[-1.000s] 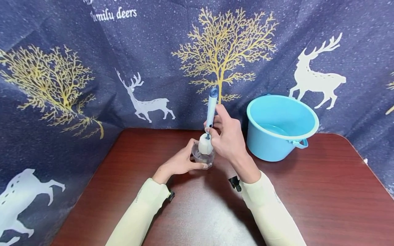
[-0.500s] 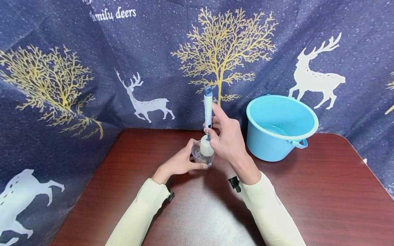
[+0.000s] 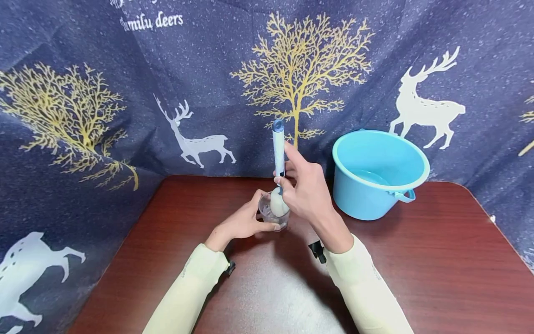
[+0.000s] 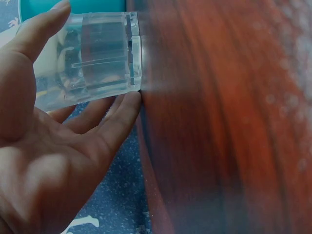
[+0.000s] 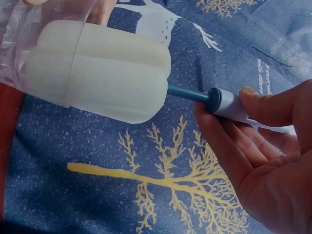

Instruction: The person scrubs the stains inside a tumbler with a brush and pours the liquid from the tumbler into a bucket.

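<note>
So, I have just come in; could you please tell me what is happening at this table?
A person is working with both hands at the table. The left hand holds a clear cup, while the right hand grips the handle of a sponge brush. The brush's white sponge head is partly inside the cup, with the rest sticking out past the rim. A light blue bucket stands to the right.

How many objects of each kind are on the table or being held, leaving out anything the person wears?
Clear cups, held by the left hand: 1
Sponge brushes, held by the right hand: 1
Blue buckets: 1
Total: 3
</note>
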The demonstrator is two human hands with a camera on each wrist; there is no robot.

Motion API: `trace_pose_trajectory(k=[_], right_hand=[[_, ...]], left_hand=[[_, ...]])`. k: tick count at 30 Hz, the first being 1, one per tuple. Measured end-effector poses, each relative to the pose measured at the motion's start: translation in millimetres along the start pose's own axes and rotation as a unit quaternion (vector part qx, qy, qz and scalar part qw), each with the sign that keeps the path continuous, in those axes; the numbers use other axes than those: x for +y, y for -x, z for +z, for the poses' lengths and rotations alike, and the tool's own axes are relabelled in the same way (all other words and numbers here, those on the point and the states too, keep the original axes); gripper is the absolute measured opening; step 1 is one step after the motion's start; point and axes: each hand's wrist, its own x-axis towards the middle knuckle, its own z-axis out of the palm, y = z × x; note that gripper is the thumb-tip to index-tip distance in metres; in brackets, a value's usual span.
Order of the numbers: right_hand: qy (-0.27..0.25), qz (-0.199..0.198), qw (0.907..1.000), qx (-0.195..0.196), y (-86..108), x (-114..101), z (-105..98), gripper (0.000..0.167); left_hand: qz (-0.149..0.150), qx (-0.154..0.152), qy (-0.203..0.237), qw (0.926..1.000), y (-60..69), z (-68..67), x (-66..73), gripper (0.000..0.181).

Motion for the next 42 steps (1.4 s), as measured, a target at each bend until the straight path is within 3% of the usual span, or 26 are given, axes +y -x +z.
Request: trace_pose_trajectory(k=[15, 30, 37, 42], right_hand=[[-0.017, 0.021, 0.9995, -0.013, 1.4, -2.0, -3.1, 0.063], [-0.061, 0.031, 0.9973, -0.029, 0.7, -0.1, -2.1, 0.046], [-0.078, 0.038, 0.9958, -0.029, -0.1, 2.6, -0.3, 0.044], [-0.084, 0.040, 0.9953, -0.029, -0.7, 3.2, 1.1, 0.039]], left_hand=[[-0.002, -0.002, 0.015, 0.9999, -0.1, 1.6, 1.5, 0.074], [0.001, 0.008, -0.015, 0.9999, -1.2, 1.0, -2.0, 0.074], [-0.003, 0.008, 0.003, 1.0000, -0.6, 1.1, -3.6, 0.074], [-0.010, 0.012, -0.021, 0.9997, -0.6, 1.2, -3.6, 0.075]])
